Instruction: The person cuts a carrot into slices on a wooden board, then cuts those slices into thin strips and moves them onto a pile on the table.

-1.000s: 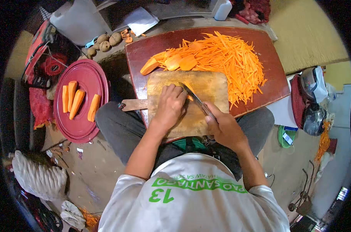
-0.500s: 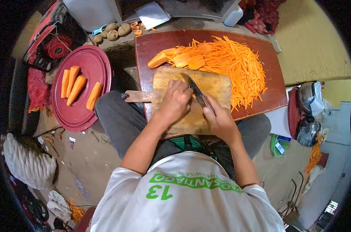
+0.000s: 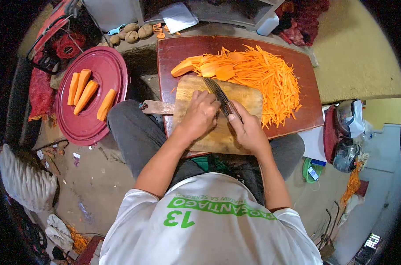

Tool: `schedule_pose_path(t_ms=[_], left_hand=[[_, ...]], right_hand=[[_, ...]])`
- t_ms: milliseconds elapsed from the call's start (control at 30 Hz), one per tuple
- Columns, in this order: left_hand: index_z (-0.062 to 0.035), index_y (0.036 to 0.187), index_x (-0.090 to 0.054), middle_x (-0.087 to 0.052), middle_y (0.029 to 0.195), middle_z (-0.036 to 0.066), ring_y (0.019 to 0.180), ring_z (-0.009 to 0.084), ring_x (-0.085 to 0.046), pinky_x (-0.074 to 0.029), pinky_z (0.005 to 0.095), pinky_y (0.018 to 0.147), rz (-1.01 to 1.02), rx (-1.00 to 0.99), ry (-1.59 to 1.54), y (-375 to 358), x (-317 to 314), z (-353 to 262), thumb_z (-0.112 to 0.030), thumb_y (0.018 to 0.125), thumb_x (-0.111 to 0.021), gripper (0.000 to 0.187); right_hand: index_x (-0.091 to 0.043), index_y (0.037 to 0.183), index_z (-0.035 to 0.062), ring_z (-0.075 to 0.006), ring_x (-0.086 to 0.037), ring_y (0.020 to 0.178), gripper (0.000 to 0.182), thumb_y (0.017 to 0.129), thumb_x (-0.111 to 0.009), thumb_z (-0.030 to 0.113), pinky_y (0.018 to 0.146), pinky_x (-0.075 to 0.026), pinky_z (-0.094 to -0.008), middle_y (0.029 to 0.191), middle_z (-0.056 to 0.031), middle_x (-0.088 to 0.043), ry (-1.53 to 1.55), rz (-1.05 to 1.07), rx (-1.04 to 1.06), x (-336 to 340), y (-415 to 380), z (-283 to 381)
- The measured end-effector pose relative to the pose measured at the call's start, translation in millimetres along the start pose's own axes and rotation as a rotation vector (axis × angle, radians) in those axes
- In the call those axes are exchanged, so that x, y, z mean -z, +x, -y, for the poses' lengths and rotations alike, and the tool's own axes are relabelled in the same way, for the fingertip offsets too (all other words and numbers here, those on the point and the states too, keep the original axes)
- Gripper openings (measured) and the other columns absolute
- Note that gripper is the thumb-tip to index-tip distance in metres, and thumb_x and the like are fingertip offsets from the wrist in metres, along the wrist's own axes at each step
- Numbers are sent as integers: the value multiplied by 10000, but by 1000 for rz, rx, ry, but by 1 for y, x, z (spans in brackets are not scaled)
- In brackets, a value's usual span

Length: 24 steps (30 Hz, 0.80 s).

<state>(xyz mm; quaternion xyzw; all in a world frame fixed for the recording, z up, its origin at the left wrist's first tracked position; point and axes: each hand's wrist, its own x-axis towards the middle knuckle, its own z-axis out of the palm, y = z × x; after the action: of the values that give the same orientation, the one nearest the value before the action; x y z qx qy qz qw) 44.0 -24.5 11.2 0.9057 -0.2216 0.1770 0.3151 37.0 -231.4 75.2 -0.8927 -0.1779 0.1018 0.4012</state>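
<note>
My right hand [image 3: 249, 130] is closed round the handle of a kitchen knife [image 3: 219, 95], its dark blade slanting up and left beside my left fingers. On the wooden cutting board [image 3: 240, 95], my left hand [image 3: 201, 112] has its fingers curled down over a piece of carrot, which is almost wholly hidden beneath them. Behind the board lies a wide heap of carrot strips [image 3: 273, 84]. At that heap's left end are a thick carrot chunk [image 3: 182, 68] and some flat carrot slices [image 3: 224, 72].
The board rests on a dark red tabletop [image 3: 308, 108] across my lap. At left, several peeled carrots [image 3: 86, 96] lie on a round red lid [image 3: 119, 73]. Potatoes [image 3: 145, 31] sit on the ledge behind. A green basket [image 3: 307, 170] stands at right on the floor.
The knife blade has tilted slightly, and its tip sits a little further left. My left hand stays in place on the board. The whole view has shifted slightly.
</note>
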Motion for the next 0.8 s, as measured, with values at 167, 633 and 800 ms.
schedule_pose_path(t_ms=[167, 633, 800], left_hand=[[-8, 1083, -755, -691, 1118, 174, 1128, 375, -616, -473, 494, 1031, 85, 50, 6, -2, 6, 0, -41, 608, -841, 483], [7, 1044, -736, -703, 1160, 205, 1144, 399, -615, -475, 511, 1069, 71, 73, -34, -4, 1, 4, -12, 633, -797, 416], [3, 947, -731, -685, 997, 191, 1040, 398, -633, -486, 512, 990, 0, 60, -52, 0, 0, 9, -5, 657, -779, 294]], right_hand=[[-561, 1509, 20, -450, -721, 1181, 460, 1092, -567, 214, 1024, -540, -467, 1219, -323, -725, 59, 4, -48, 11, -14, 12], [-575, 1477, -8, -437, -731, 1175, 442, 1087, -584, 198, 1015, -547, -452, 1216, -312, -736, 59, -23, -15, 0, -16, 2], [-587, 1471, -13, -377, -746, 1146, 437, 1081, -599, 184, 1020, -546, -422, 1206, -284, -747, 60, -9, -64, 2, -16, 8]])
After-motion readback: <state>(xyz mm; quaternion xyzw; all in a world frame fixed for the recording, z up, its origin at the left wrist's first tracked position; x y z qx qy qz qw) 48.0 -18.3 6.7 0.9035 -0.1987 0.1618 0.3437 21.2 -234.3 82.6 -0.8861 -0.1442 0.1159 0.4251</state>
